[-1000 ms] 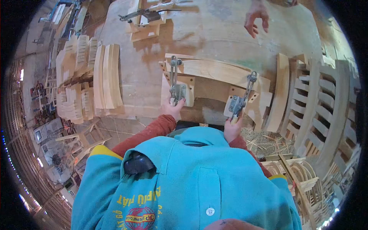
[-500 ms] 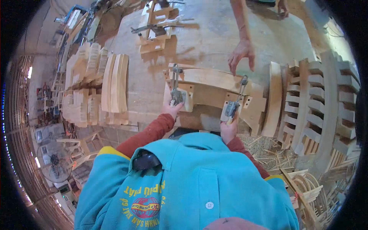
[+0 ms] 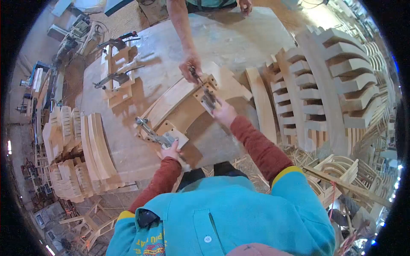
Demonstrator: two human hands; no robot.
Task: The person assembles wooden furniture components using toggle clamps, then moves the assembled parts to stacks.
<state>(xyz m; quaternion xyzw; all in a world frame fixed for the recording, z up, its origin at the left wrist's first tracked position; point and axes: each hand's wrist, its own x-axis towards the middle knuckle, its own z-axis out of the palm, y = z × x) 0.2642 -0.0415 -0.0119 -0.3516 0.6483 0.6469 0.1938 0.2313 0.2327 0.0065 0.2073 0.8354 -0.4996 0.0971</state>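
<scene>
A wooden jig (image 3: 222, 81) with a curved inner edge lies at a slant on the table. Along its far side runs a curved wooden piece (image 3: 174, 96), beneath the ends of two toggle clamps. My left hand (image 3: 171, 150) is wrapped around the handle of the left toggle clamp (image 3: 160, 137), close to my body. The right toggle clamp (image 3: 208, 98) is farther out, with my right hand (image 3: 224, 112) closed on its handle. Another person's hand (image 3: 190, 67) reaches from across the table to the far tip of that clamp.
A second jig with clamps (image 3: 116, 79) sits at the left of the table (image 3: 158, 47). Curved wooden pieces (image 3: 100, 147) stand at the left edge. More shaped pieces are stacked at the right (image 3: 307, 81). Wood scraps (image 3: 247, 164) litter the floor.
The jig has turned, its right end swinging away from me and its left end coming nearer. Both my hands stayed on the clamps. The other person's hand came down to the right clamp's tip.
</scene>
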